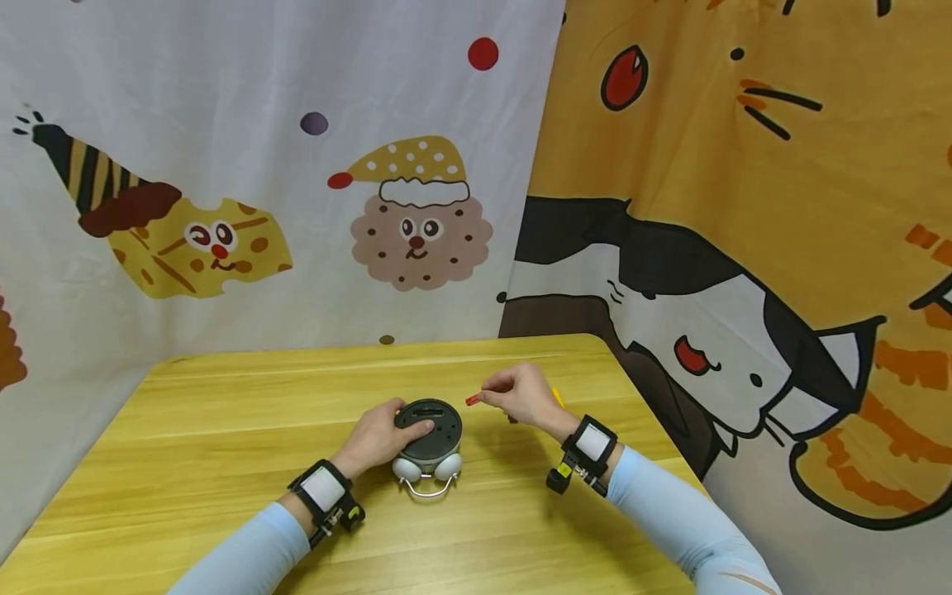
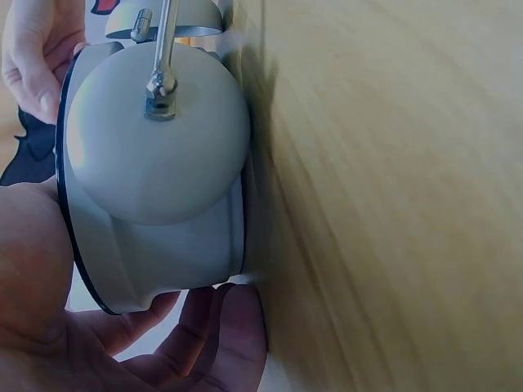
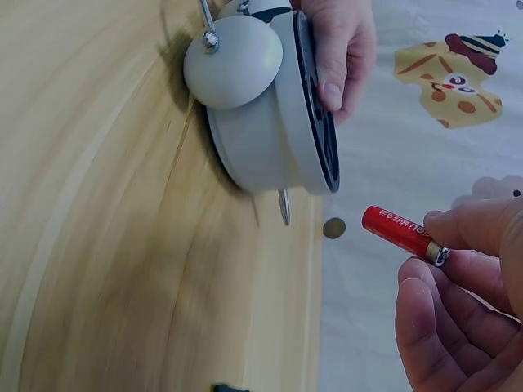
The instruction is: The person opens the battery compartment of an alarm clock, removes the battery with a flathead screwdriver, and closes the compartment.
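Observation:
A twin-bell alarm clock [image 1: 426,442] lies face down on the table, its dark back upward and its bells toward the person. My left hand [image 1: 374,436] grips the clock from the left, thumb over the back and fingers round the side of the pale case. A slot shows in the back plate; whether it is an uncovered battery compartment I cannot tell. To the right, above the table, my right hand [image 1: 525,397] pinches a red battery [image 3: 398,229] by its metal-tipped end between thumb and fingers. The battery is apart from the clock.
Behind the right hand, a yellow object [image 1: 557,398] is mostly hidden; a small dark object [image 1: 512,420] shows beneath that hand. The wooden table [image 1: 223,463] ends at a printed curtain [image 1: 312,273] at the back and right.

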Demonstrator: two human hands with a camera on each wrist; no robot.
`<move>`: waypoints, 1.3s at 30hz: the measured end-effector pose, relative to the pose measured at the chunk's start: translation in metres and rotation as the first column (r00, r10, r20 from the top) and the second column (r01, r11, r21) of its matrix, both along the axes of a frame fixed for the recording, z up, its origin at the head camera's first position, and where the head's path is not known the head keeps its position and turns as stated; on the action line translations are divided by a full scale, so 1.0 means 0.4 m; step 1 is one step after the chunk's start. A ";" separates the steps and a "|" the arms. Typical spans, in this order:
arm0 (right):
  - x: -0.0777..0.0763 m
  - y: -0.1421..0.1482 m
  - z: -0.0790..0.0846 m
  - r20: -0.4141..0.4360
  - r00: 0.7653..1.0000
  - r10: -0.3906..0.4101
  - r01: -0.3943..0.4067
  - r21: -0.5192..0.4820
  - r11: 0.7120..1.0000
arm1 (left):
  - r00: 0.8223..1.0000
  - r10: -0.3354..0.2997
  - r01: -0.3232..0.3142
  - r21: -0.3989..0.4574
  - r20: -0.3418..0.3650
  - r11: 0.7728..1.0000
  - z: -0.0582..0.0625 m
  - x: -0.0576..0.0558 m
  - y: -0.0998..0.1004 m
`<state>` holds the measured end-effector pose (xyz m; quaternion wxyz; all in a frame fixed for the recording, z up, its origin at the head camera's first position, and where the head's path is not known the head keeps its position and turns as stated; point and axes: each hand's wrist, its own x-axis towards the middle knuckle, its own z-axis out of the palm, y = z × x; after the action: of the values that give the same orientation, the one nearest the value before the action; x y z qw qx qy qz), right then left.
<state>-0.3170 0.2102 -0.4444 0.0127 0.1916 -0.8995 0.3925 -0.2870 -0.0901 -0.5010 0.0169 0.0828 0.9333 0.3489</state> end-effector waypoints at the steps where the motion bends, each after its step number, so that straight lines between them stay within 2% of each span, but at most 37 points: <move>1: 0.002 0.007 -0.001 -0.007 1.000 -0.007 0.008 0.005 1.000 | 1.000 -0.001 0.001 0.002 -0.001 1.000 -0.001 0.000 0.000; 7: 0.006 0.043 -0.012 -0.024 0.998 -0.052 0.052 0.016 0.999 | 1.000 -0.003 0.003 0.004 -0.005 1.000 -0.006 -0.001 -0.001; 13: 0.007 0.069 -0.029 -0.005 0.997 -0.078 0.078 0.017 0.997 | 1.000 -0.002 0.002 0.001 -0.009 1.000 -0.011 -0.005 -0.003; 23: 0.018 0.099 -0.066 -0.042 0.995 -0.091 0.093 0.041 0.995 | 1.000 -0.002 0.002 -0.001 -0.007 1.000 -0.006 -0.002 0.000; 35: 0.018 0.115 -0.100 -0.020 0.993 -0.115 0.116 0.097 0.988 | 0.999 -0.013 0.014 0.008 -0.033 1.000 -0.007 -0.005 -0.001; 39: 0.014 0.121 -0.111 0.002 0.994 -0.109 0.108 0.108 0.988 | 1.000 -0.006 0.006 0.013 -0.022 1.000 -0.008 -0.006 -0.001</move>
<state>-0.3115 0.2587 -0.4888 0.0202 0.1413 -0.9284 0.3431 -0.2893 -0.0906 -0.5044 0.0070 0.0896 0.9310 0.3539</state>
